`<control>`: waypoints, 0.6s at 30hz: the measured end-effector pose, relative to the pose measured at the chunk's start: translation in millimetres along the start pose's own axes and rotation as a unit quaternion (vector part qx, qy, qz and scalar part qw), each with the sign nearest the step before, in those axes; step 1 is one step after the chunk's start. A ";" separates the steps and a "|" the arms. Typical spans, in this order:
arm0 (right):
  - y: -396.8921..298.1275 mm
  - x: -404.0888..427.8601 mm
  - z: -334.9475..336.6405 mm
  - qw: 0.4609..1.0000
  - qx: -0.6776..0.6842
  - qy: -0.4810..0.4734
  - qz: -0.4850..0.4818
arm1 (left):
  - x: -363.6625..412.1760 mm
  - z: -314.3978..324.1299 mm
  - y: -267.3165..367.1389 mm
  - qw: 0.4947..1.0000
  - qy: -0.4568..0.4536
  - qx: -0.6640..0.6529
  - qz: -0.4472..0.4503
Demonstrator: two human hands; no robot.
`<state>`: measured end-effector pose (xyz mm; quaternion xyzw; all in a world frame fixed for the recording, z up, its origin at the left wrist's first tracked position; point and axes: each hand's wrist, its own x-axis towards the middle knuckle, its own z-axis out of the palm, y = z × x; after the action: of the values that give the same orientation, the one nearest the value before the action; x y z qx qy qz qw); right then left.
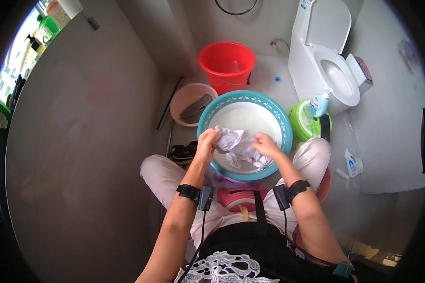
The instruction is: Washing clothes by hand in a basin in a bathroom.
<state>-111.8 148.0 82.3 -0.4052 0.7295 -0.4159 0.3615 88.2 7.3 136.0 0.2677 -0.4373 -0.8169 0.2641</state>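
Observation:
Between my two hands a wet-looking white cloth [239, 139] is stretched and bunched over a round basin [285, 120] with a teal rim and white inside. My left hand [208, 139] grips the cloth's left end near the basin's left rim. Its right side is held in my right hand [265, 144], fingers curled around the fabric. Loose folds of the cloth hang low in the basin, near the cloudy whitish water [248, 115]. What kind of garment or cloth it is, I cannot tell.
Behind the basin stands a red bucket [226, 69]. A pale pink basin [175, 102] with dark insoles sits at left, above black shoes [184, 152]. To the right are a green stool [301, 123] bearing a spray bottle [318, 105] and phone, a toilet [334, 76], and another bottle [351, 163].

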 end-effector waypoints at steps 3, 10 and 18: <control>-20.5 -4.6 -22.3 0.991 0.114 0.016 -0.074 | 6.6 -21.6 -4.9 0.955 0.014 0.291 0.061; -98.3 -27.1 -29.9 0.979 -0.004 -0.074 -0.188 | 5.0 21.5 4.2 0.687 -0.090 0.708 0.138; -66.6 -48.9 -48.0 0.980 -0.063 -0.014 -0.187 | 6.2 18.4 1.0 0.740 -0.152 0.630 0.179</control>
<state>-113.8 185.0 170.4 -0.5625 0.6600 -0.4239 0.2612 71.7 13.2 144.4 0.1625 -0.9263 -0.3230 0.1063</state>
